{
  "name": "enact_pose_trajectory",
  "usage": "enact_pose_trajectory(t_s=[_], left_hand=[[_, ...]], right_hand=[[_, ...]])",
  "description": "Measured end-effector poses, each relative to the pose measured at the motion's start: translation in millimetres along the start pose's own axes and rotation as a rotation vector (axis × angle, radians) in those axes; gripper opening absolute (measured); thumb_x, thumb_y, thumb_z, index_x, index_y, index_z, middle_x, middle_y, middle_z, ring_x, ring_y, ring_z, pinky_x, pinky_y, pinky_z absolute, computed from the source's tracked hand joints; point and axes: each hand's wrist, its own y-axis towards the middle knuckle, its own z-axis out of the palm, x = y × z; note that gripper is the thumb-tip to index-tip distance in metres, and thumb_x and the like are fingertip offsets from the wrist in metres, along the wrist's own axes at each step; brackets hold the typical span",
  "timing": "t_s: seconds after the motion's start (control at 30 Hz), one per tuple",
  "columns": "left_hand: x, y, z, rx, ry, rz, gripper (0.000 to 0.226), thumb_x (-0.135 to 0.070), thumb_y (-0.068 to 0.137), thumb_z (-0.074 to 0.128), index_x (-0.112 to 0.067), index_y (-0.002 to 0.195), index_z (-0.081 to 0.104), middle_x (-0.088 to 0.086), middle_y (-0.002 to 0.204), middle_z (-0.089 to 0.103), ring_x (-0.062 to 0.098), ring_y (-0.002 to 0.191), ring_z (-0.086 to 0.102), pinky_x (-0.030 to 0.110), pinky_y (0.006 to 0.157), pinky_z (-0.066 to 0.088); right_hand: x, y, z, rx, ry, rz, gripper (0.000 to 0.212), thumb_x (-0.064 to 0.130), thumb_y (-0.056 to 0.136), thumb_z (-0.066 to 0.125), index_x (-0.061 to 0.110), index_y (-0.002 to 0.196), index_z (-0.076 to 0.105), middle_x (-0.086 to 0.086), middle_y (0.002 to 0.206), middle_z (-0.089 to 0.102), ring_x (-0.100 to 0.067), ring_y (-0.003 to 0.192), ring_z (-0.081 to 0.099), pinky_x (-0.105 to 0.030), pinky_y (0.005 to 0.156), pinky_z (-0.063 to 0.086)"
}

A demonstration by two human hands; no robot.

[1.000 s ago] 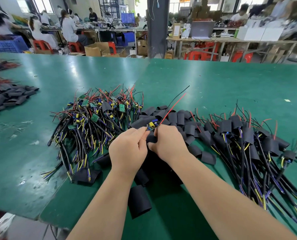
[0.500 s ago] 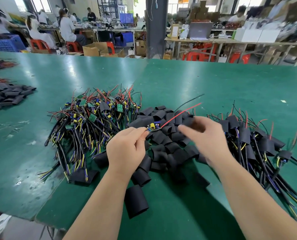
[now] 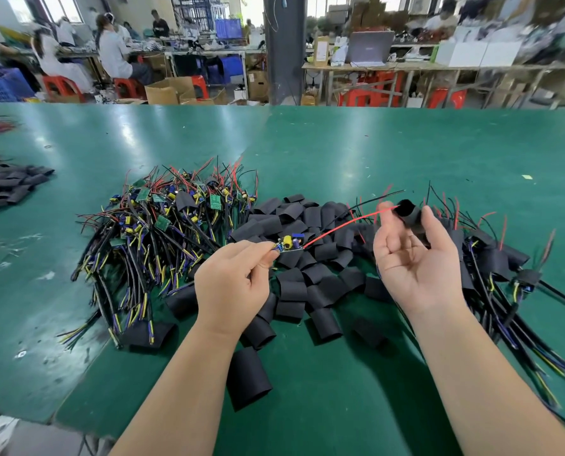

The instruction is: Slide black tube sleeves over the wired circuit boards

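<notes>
Right hand (image 3: pixel 412 258) newly upturned, fingers (image 3: pixel 437 235) round sleeve (image 3: pixel 411 213); left hand (image 3: pixel 231 284)'s fingers (image 3: pixel 268 256) tight on board (image 3: pixel 289 242), above green workshop table (image 3: pixel 340 153).

Green table (image 3: pixel 373 153). Centre: heap of loose black sleeves (image 3: pixel 307 274). Touching it on the left: tangle of bare wired boards (image 3: pixel 162 232). Right: sleeved boards (image 3: pixel 491 268). Far left edge: second sleeve heap (image 3: pixel 8 187), well apart.

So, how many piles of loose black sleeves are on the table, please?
2: central sleeve pile, before the person; far-left sleeve pile, at the view's edge. Others may be off-frame.
</notes>
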Motion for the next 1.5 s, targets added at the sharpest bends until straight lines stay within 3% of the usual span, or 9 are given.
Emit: enact_pose_trajectory(t_s=[0.17, 0.33, 0.47, 0.6, 0.7, 0.8, 0.9, 1.23, 1.5], left_hand=[[0, -1, 0, 0.029, 0.020, 0.012, 0.025, -0.018, 0.089, 0.054, -0.008, 0.081, 0.075, -0.001, 0.067, 0.067, 0.024, 0.061, 0.062, 0.034, 0.051, 0.050], [1, 0, 0, 0.090, 0.067, 0.015, 0.024, -0.019, 0.088, 0.054, -0.011, 0.083, 0.076, -0.003, 0.070, 0.069, 0.021, 0.066, 0.064, 0.033, 0.052, 0.051], [0, 1, -1, 0.102, 0.084, 0.015, 0.025, -0.020, 0.088, 0.053, -0.012, 0.083, 0.076, -0.003, 0.071, 0.070, 0.021, 0.067, 0.066, 0.031, 0.053, 0.052], [-4, 0, 0, 0.088, 0.096, 0.030, 0.019, -0.017, 0.086, 0.057, -0.013, 0.081, 0.076, -0.005, 0.073, 0.070, 0.021, 0.067, 0.064, 0.029, 0.056, 0.048], [-8, -1, 3, 0.072, 0.071, 0.033, 0.012, -0.012, 0.083, 0.064, -0.012, 0.081, 0.076, -0.004, 0.073, 0.070, 0.022, 0.065, 0.063, 0.030, 0.056, 0.048], [-11, -2, 4, 0.067, 0.034, 0.029, 0.009, -0.009, 0.082, 0.066, -0.011, 0.082, 0.076, -0.003, 0.074, 0.070, 0.021, 0.065, 0.063, 0.031, 0.055, 0.050], [-13, -1, 2, 0.056, 0.003, 0.016, 0.015, -0.014, 0.085, 0.062, -0.009, 0.082, 0.075, -0.002, 0.072, 0.069, 0.022, 0.064, 0.063, 0.032, 0.053, 0.051], [-15, -1, 1, 0.044, -0.063, -0.050, 0.026, -0.021, 0.091, 0.054, -0.008, 0.082, 0.074, 0.000, 0.061, 0.061, 0.025, 0.056, 0.055, 0.036, 0.047, 0.046], [-13, -1, 3, 0.093, 0.111, 0.146, 0.013, -0.013, 0.086, 0.061, -0.012, 0.079, 0.072, -0.002, 0.067, 0.064, 0.025, 0.057, 0.053, 0.035, 0.050, 0.046]], right_hand=[[1, -3, 2, 0.054, -0.040, 0.017, 0.048, 0.021, 0.076, 0.068, 0.002, 0.117, 0.051, -0.018, 0.127, 0.062, -0.020, 0.069, 0.070, -0.023, 0.055, 0.052], [6, -3, 4, 0.130, -0.205, -0.009, 0.035, 0.031, 0.078, 0.065, 0.005, 0.100, 0.061, -0.013, 0.105, 0.072, -0.018, 0.101, 0.069, -0.024, 0.071, 0.057], [5, -2, 4, 0.151, -0.425, -0.065, 0.020, 0.032, 0.077, 0.062, 0.016, 0.070, 0.071, -0.006, 0.095, 0.075, -0.018, 0.102, 0.069, -0.021, 0.074, 0.055], [-3, 0, -1, 0.150, -0.640, -0.066, 0.019, 0.024, 0.070, 0.067, 0.014, 0.084, 0.058, -0.006, 0.089, 0.074, -0.017, 0.089, 0.071, -0.020, 0.067, 0.054], [-17, -5, -2, 0.209, -0.787, -0.019, 0.008, 0.016, 0.062, 0.073, 0.017, 0.068, 0.066, -0.001, 0.073, 0.070, -0.009, 0.067, 0.065, -0.016, 0.058, 0.048], [-31, -10, -3, 0.271, -0.834, 0.004, 0.029, 0.015, 0.054, 0.079, 0.011, 0.081, 0.069, -0.004, 0.070, 0.065, -0.009, 0.061, 0.059, -0.016, 0.055, 0.046], [-31, -11, -4, 0.333, -0.835, -0.013, 0.048, 0.012, 0.059, 0.076, 0.018, 0.105, 0.065, -0.006, 0.070, 0.061, -0.012, 0.058, 0.056, -0.019, 0.058, 0.048], [-28, -10, -10, 0.330, -1.052, -0.102, 0.026, 0.006, 0.069, 0.078, 0.015, 0.093, 0.070, 0.000, 0.087, 0.073, -0.012, 0.070, 0.065, -0.021, 0.066, 0.052], [-38, -13, -10, 0.275, -1.014, -0.017, 0.042, 0.027, 0.051, 0.081, 0.012, 0.089, 0.071, -0.009, 0.090, 0.075, -0.024, 0.084, 0.071, -0.020, 0.058, 0.052]])
